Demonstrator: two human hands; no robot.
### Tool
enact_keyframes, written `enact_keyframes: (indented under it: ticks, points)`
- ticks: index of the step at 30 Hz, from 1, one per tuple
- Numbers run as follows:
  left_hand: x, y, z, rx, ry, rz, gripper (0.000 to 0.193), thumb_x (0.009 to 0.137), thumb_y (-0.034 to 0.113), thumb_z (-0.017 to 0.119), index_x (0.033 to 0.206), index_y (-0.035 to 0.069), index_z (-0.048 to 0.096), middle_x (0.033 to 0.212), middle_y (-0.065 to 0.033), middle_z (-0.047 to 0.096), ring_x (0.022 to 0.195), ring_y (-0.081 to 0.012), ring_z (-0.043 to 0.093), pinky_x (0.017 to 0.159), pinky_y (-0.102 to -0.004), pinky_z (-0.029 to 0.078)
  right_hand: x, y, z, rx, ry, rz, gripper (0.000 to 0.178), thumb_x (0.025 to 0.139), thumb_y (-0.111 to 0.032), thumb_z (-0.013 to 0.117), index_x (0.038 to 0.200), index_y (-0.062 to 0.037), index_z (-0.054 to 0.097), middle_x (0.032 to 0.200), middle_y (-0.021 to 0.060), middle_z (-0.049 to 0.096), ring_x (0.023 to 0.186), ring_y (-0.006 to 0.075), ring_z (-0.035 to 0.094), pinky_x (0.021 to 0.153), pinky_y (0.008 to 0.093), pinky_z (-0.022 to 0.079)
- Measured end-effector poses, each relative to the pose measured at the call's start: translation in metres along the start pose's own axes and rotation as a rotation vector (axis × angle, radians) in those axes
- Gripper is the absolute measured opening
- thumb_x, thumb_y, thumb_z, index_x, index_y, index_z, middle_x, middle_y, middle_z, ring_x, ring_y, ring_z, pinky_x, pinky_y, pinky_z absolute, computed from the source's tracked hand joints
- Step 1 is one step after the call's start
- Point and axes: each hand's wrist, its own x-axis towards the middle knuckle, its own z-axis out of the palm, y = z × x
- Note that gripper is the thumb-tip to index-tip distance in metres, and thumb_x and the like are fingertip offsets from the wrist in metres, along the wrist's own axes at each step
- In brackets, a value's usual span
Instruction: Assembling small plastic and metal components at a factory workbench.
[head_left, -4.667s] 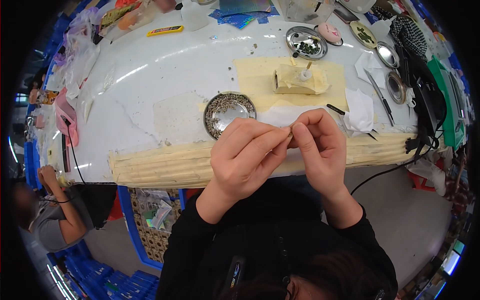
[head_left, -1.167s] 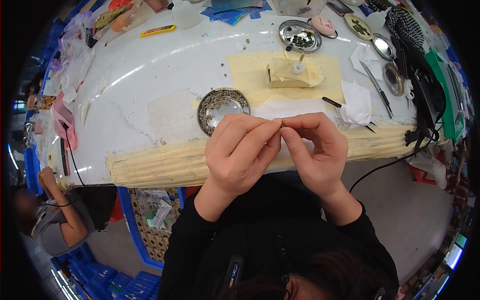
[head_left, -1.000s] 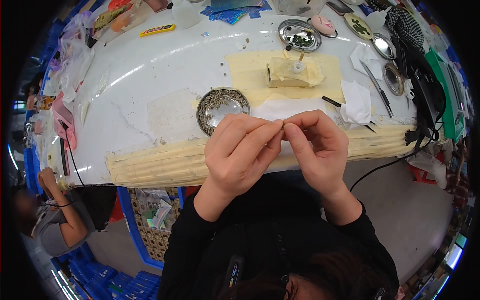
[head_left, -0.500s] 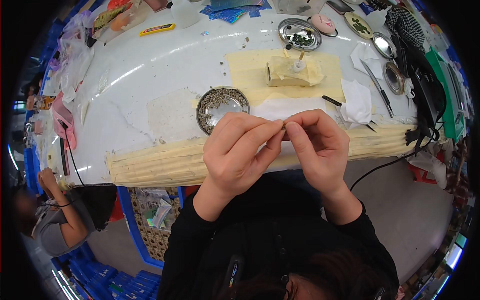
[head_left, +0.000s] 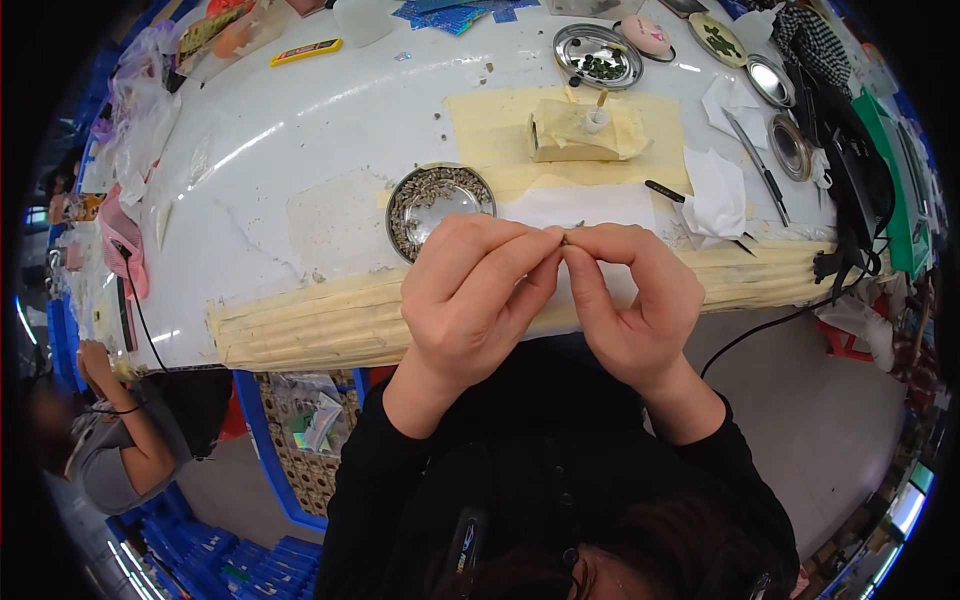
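Note:
My left hand (head_left: 475, 295) and my right hand (head_left: 640, 300) meet fingertip to fingertip above the front edge of the table. Thumb and forefinger of each are pinched on a tiny brownish piece (head_left: 565, 240), mostly covered by the fingers, so its kind does not show. Just beyond my left hand sits a round metal dish (head_left: 390, 215) with many small greyish-brown pieces (head_left: 440, 185) in it. White paper (head_left: 590, 205) lies behind my fingertips, with a small dark bit on it.
A tape-covered block (head_left: 575, 140) holds a small white cup (head_left: 597, 118). Black tweezers (head_left: 665, 191) lie by a crumpled tissue (head_left: 716, 190). Farther back are a metal plate (head_left: 625, 80) of dark green pieces and a yellow box (head_left: 306, 52). Another person's arm (head_left: 140, 440) is at far left.
Both hands stay pinched together, with the fingers shifted slightly around the tiny piece. The table's contents appear a little higher in the view.

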Motion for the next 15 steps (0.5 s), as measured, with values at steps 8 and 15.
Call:
enact_keyframes:
  ticks: [8,15]
  points:
    - [-0.001,-0.003,-0.005,-0.15,-0.035,-0.035,0.027,0.065,-0.011,0.075,0.091,-0.001,0.071,0.083,-0.0087,0.067,0.073,-0.0196,0.062,0.064,-0.0288,0.047,0.002,-0.003,-0.007,0.679,-0.147,0.496,0.009,0.094,-0.005,0.06,0.096,0.0033,0.059,0.086,0.0052,0.066,0.079,0.0087,0.063,0.073,0.0236,0.052]
    - [0.0,-0.002,-0.01,-0.203,-0.083,-0.077,0.024,0.069,-0.01,0.073,0.092,-0.001,0.071,0.085,-0.009,0.067,0.076,-0.02,0.062,0.066,-0.0297,0.047,0.005,-0.002,-0.012,0.8,-0.225,0.575,0.013,0.098,-0.011,0.057,0.098,0.0025,0.058,0.088,0.005,0.063,0.08,0.0087,0.061,0.074,0.0242,0.053]
